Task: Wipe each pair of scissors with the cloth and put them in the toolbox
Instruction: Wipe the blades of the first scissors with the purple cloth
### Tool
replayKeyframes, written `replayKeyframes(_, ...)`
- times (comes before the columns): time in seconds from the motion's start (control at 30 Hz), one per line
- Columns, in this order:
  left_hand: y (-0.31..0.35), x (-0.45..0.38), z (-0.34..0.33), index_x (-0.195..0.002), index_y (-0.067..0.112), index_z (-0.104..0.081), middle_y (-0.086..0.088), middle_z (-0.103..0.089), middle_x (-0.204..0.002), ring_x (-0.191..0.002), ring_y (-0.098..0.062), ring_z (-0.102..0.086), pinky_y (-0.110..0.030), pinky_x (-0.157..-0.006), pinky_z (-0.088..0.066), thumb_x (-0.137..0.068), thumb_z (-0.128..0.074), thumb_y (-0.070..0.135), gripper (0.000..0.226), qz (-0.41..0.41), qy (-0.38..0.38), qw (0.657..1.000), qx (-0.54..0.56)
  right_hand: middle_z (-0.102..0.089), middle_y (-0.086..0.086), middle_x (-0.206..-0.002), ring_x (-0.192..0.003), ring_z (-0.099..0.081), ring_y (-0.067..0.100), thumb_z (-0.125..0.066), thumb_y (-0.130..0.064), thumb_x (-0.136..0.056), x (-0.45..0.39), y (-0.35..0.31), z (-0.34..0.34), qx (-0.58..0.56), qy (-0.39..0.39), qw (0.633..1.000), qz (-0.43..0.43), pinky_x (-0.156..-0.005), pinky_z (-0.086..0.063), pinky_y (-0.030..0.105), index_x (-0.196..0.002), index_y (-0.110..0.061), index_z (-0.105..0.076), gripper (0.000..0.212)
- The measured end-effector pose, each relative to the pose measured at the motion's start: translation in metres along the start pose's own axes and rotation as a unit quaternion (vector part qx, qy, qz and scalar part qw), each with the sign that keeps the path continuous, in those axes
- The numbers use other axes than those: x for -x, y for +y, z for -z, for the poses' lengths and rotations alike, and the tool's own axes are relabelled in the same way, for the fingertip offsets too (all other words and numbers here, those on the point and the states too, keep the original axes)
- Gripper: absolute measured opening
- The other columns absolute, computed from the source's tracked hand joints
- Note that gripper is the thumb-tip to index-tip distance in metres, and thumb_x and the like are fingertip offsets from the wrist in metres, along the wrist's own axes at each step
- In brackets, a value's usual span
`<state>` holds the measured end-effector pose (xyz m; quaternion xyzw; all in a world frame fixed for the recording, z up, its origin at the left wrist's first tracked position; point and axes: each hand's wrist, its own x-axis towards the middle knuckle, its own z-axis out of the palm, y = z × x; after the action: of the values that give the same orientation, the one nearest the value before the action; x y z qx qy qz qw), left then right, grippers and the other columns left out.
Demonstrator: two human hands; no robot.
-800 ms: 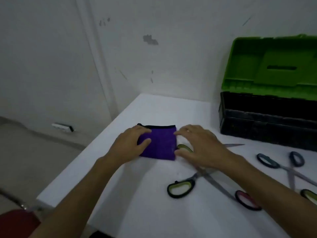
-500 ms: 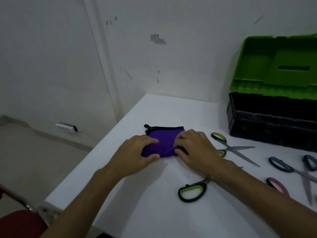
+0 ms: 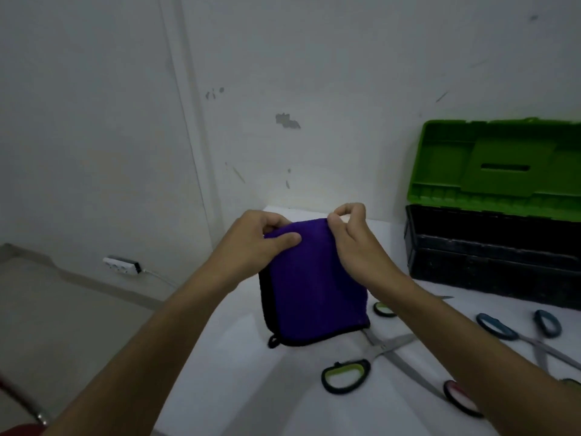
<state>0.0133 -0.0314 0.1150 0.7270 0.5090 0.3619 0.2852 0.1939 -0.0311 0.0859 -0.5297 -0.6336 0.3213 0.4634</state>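
Pinching purple cloth (image 3: 314, 278) aloft at its top corners with left hand (image 3: 254, 247) and right hand (image 3: 355, 243); toolbox (image 3: 490, 256) at 2 o'clock, lid up, interior unseen.

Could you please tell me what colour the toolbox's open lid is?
The lid is bright green, above the black toolbox body; the head view shows it.

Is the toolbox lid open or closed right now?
Open. The green lid stands raised behind the black toolbox, its inner side facing the camera. What the box holds cannot be seen.
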Motion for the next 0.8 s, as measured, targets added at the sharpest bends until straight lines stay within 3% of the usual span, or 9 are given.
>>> replayKeyframes(0.13, 0.023, 0.014, -0.009, -0.092, 0.019, -0.075, 0.005, -0.076, -0.08, -0.069, -0.007, -0.072, -0.022, -0.063, -0.059, -0.091, -0.067, 0.02, 0.008, -0.005, -0.006, 0.999, 0.039, -0.054, -0.009, -0.103, -0.095, -0.055, 0.004, -0.031, -0.057, -0.098, 0.03, 0.004, 0.005, -0.039, -0.029, 0.995, -0.091, -0.067, -0.042, 0.02, -0.126, -0.026, -0.026, 0.042)
replayKeyframes(0.23, 0.038, 0.018, -0.02, -0.098, 0.02, -0.074, 0.006, -0.075, -0.084, -0.073, -0.005, -0.071, -0.021, -0.066, -0.058, -0.092, -0.065, 0.017, 0.01, -0.031, -0.008, 0.999, 0.044, -0.06, -0.004, -0.106, -0.099, -0.057, 0.009, -0.035, -0.055, -0.098, 0.043, 0.005, 0.012, -0.053, 0.015, 0.996, -0.069, -0.069, -0.042, 0.021, -0.114, -0.017, -0.045, 0.042)
replayKeyframes(0.33, 0.053, 0.017, -0.028, -0.106, 0.019, -0.073, 0.005, -0.076, -0.09, -0.08, -0.008, -0.072, -0.019, -0.072, -0.057, -0.095, -0.06, 0.012, 0.018, -0.05, -0.027, 0.997, 0.057, -0.064, -0.003, -0.115, -0.109, -0.058, 0.012, -0.03, -0.067, -0.094, 0.043, 0.0, 0.026, -0.121, -0.011, 0.988, -0.099, -0.089, -0.043, 0.031, -0.105, -0.025, -0.056, 0.05)
replayKeyframes(0.4, 0.063, 0.016, -0.034, -0.112, 0.018, -0.071, 0.002, -0.077, -0.094, -0.086, -0.011, -0.072, -0.021, -0.079, -0.057, -0.097, -0.055, 0.009, 0.024, -0.047, -0.086, 0.992, 0.078, -0.069, 0.002, -0.115, -0.111, -0.062, 0.019, -0.034, -0.076, -0.086, 0.044, -0.002, 0.039, -0.196, -0.046, 0.97, -0.133, -0.097, -0.046, 0.041, -0.114, -0.026, -0.059, 0.062)
replayKeyframes(0.5, 0.076, 0.017, -0.044, -0.126, 0.013, -0.062, -0.005, -0.076, -0.104, -0.09, -0.017, -0.074, -0.026, -0.079, -0.06, -0.1, -0.051, 0.012, 0.028, -0.015, -0.143, 0.978, 0.152, -0.068, 0.011, -0.118, -0.108, -0.065, 0.028, -0.063, -0.058, -0.082, 0.055, 0.005, 0.055, -0.267, -0.05, 0.949, -0.16, -0.097, -0.05, 0.047, -0.125, -0.021, -0.056, 0.057)
replayKeyframes(0.57, 0.076, 0.017, -0.047, -0.125, 0.014, -0.06, -0.003, -0.077, -0.099, -0.084, -0.017, -0.075, -0.027, -0.073, -0.061, -0.101, -0.049, 0.015, 0.027, -0.038, -0.068, 0.984, 0.163, -0.067, 0.014, -0.114, -0.097, -0.066, 0.029, -0.066, -0.035, -0.088, 0.063, 0.014, 0.065, -0.263, -0.009, 0.949, -0.173, -0.089, -0.055, 0.043, -0.121, -0.016, -0.057, 0.039)
replayKeyframes(0.67, 0.056, 0.02, -0.053, -0.114, 0.02, -0.066, 0.004, -0.077, -0.086, -0.074, -0.012, -0.074, -0.032, -0.074, -0.058, -0.099, -0.049, 0.026, 0.023, -0.079, 0.029, 0.995, 0.043, -0.067, 0.009, -0.099, -0.084, -0.063, 0.022, -0.059, -0.025, -0.094, 0.075, 0.025, 0.085, -0.257, 0.052, 0.948, -0.178, -0.073, -0.052, 0.034, -0.121, -0.014, -0.058, 0.03)
replayKeyframes(0.73, 0.035, 0.026, -0.068, -0.107, 0.028, -0.067, 0.008, -0.075, -0.09, -0.08, -0.014, -0.072, -0.036, -0.083, -0.057, -0.094, -0.051, 0.046, 0.027, -0.04, -0.049, 0.991, -0.119, -0.066, 0.008, -0.097, -0.077, -0.064, 0.018, -0.057, -0.032, -0.094, 0.083, 0.029, 0.099, -0.248, 0.074, 0.947, -0.19, -0.067, -0.052, 0.031, -0.119, -0.016, -0.06, 0.03)
replayKeyframes(0.8, 0.017, 0.036, -0.095, -0.11, 0.031, -0.065, 0.005, -0.071, -0.109, -0.098, -0.02, -0.067, -0.035, -0.09, -0.052, -0.084, -0.048, 0.07, 0.049, 0.031, -0.163, 0.94, -0.298, -0.067, 0.007, -0.097, -0.078, -0.067, 0.02, -0.055, -0.046, -0.093, 0.091, 0.03, 0.111, -0.238, 0.08, 0.943, -0.22, -0.063, -0.054, 0.03, -0.112, -0.019, -0.064, 0.034)
